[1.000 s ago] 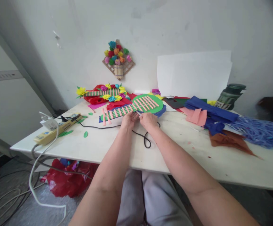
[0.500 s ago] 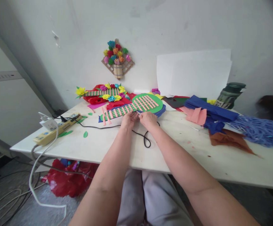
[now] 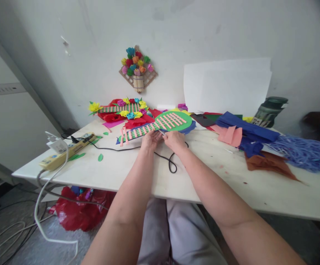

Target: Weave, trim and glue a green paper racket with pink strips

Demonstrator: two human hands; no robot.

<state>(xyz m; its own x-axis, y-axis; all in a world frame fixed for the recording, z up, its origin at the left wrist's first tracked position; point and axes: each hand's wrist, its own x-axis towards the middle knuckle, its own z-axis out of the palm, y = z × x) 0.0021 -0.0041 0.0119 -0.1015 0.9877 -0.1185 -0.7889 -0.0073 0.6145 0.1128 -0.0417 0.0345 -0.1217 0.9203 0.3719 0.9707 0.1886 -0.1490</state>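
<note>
Right hand (image 3: 174, 141) pinching a slim silver tool (image 3: 162, 132); left hand (image 3: 151, 140) at the edge, finger grip unclear. Just beyond, at twelve o'clock, the paper guitar (image 3: 167, 122) nudges toward three, apparently repositioning its edge against the tool.

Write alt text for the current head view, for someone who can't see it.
A left hand and right hand work at the near edge of a green paddle-shaped piece with pink strips; the right holds a slim object, hard to identify. On the white table are a black cord, a flower-trimmed piece and folded blue material.
</note>
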